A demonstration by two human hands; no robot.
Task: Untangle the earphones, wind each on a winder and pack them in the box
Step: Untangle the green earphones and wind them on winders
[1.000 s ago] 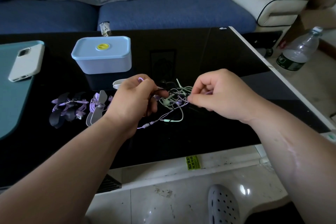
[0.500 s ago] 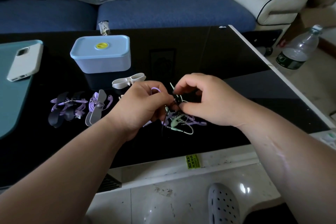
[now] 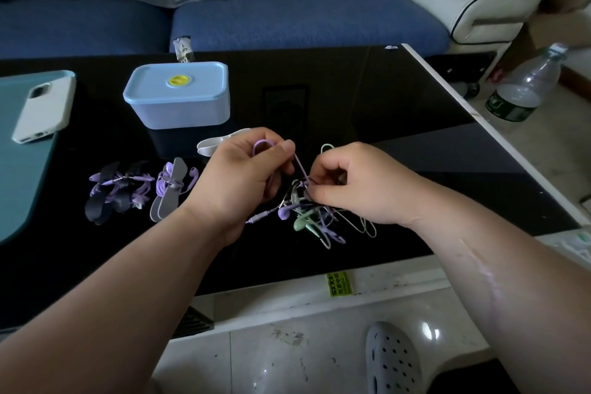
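earphones: purple cord [image 3: 300, 166] slants far-left to near-right
grips: our left hand [image 3: 243, 176], right hand [image 3: 361, 185] pinch it
room: black tabletop [image 3: 351, 99], blue sofa [image 3: 303, 16]

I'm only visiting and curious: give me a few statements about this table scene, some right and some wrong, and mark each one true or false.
1. The pale blue plastic box has its lid on. True.
2. The left hand and the right hand both hold cords of the tangled purple and green earphones. True.
3. The white phone lies inside the box. False: it lies on the teal mat, left of the box.
4. The clear plastic bottle stands on the black glass table. False: it is on the floor beyond the table's right edge.
5. No earphones are wound yet. False: the grey winder and the dark winder each carry purple cord.
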